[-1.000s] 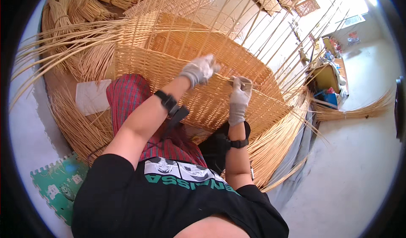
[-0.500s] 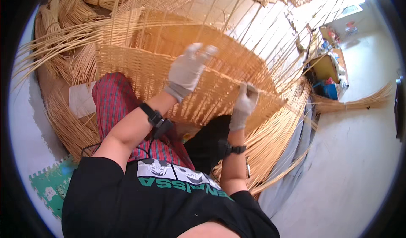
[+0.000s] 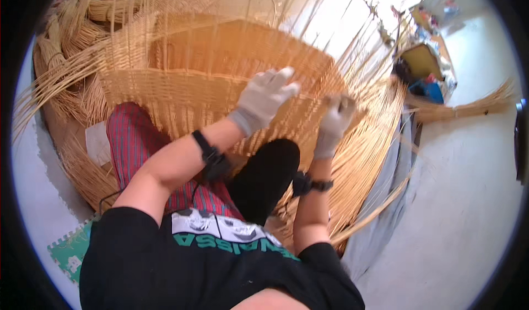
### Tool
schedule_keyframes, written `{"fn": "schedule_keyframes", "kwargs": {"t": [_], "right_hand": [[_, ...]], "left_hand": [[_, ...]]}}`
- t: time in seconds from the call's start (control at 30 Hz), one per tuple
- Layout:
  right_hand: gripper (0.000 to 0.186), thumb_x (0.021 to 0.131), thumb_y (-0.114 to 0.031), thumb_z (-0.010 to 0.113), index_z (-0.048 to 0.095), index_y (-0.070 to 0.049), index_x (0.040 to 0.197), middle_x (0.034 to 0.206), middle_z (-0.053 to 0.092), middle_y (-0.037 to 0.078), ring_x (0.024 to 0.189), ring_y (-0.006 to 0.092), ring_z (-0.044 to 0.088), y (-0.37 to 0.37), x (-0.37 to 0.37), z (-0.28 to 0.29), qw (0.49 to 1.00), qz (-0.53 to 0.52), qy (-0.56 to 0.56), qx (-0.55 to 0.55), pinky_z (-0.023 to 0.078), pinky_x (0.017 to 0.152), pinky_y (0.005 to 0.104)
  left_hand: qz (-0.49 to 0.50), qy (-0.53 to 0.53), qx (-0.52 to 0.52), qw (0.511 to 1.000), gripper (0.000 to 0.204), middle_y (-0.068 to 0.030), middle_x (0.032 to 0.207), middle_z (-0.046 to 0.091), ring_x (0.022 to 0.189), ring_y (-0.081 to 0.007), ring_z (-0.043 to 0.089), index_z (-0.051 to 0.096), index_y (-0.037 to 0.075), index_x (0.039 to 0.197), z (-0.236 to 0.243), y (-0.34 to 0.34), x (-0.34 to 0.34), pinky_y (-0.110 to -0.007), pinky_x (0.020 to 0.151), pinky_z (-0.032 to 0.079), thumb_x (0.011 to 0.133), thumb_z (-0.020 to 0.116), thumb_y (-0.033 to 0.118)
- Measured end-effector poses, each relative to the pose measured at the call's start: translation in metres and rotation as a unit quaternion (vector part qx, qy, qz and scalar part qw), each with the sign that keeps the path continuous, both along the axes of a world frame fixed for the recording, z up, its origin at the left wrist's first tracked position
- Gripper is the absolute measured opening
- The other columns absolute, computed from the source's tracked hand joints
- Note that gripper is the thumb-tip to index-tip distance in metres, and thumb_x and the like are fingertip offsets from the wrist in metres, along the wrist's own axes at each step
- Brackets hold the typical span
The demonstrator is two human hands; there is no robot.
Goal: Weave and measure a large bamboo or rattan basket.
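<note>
A large, half-woven wicker basket point(image 3: 182, 92) leans before my knees, with long upright stakes rising from its wall. Near the middle of its front rim is my left hand point(image 3: 265, 98), in a light grey work glove. Its fingers are spread and hold nothing I can see. At the right end of that rim, my right hand point(image 3: 335, 121), gloved the same way, has its fingers curled closed. Whatever lies in them is blurred and hidden behind the fingers.
Bundles of cane point(image 3: 71, 51) are piled at the far left. Loose long rods point(image 3: 363, 172) fan out on the right. A tied bundle point(image 3: 463, 107) lies by the right wall, near a blue container point(image 3: 432, 91). A green foam mat point(image 3: 74, 249) is at the lower left.
The basket has shifted left in view. My left hand has moved right along the rim with its fingers spread, and my right hand has moved right towards the basket's corner.
</note>
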State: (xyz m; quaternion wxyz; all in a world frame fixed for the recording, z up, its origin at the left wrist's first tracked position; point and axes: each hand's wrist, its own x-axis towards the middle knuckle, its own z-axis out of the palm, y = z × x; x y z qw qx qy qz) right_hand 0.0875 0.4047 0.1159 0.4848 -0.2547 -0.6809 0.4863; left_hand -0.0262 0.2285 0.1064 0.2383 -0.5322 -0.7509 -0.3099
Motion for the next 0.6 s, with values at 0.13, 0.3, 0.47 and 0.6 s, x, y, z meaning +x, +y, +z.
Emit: {"fn": "schedule_keyframes", "kwargs": {"t": [0.13, 0.3, 0.47, 0.6], "right_hand": [[0.043, 0.094, 0.0, 0.061, 0.052, -0.004, 0.136, 0.123, 0.063, 0.013, 0.104, 0.025, 0.066, 0.045, -0.043, 0.017, 0.923, 0.003, -0.229, 0.309, 0.054, 0.094, 0.035], [0.036, 0.101, -0.004, 0.047, 0.043, 0.001, 0.136, 0.102, 0.067, 0.018, 0.09, 0.0232, 0.069, 0.075, -0.005, 0.024, 0.995, 0.046, 0.084, -0.017, 0.059, 0.085, 0.0375], [0.007, 0.102, -0.001, 0.052, 0.048, -0.007, 0.099, 0.082, 0.061, 0.005, 0.075, 0.0151, 0.061, 0.084, 0.069, 0.002, 0.988, -0.108, 0.005, -0.109, 0.054, 0.079, 0.0272], [0.053, 0.098, -0.007, 0.059, 0.048, -0.013, 0.149, 0.144, 0.055, 0.013, 0.118, 0.0219, 0.061, 0.134, 0.021, 0.032, 0.963, 0.083, -0.164, 0.196, 0.051, 0.097, 0.0342]], "left_hand": [[-0.013, -0.28, -0.186, 0.942, 0.064, -0.0129, 0.116, 0.06, 0.083, -0.034, 0.067, 0.049, 0.035, 0.146, -0.003, 0.047, 0.032, -0.045, 0.075, 0.057, 0.089, 0.064, 0.011], [0.031, -0.137, -0.157, 0.977, 0.058, -0.0116, 0.098, 0.057, 0.077, -0.032, 0.066, 0.055, 0.032, 0.143, -0.004, 0.052, 0.022, -0.044, 0.068, 0.057, 0.09, 0.059, 0.008], [-0.094, 0.022, 0.062, 0.993, 0.06, -0.0142, 0.115, 0.057, 0.088, -0.0287, 0.068, 0.049, 0.023, 0.148, 0.019, 0.096, 0.057, -0.041, 0.071, 0.058, 0.09, 0.059, 0.01], [-0.005, -0.271, -0.249, 0.93, 0.069, -0.0203, 0.128, 0.052, 0.088, -0.029, 0.07, 0.034, 0.024, 0.156, 0.021, 0.141, 0.094, -0.042, 0.072, 0.059, 0.092, 0.058, 0.01]]}}
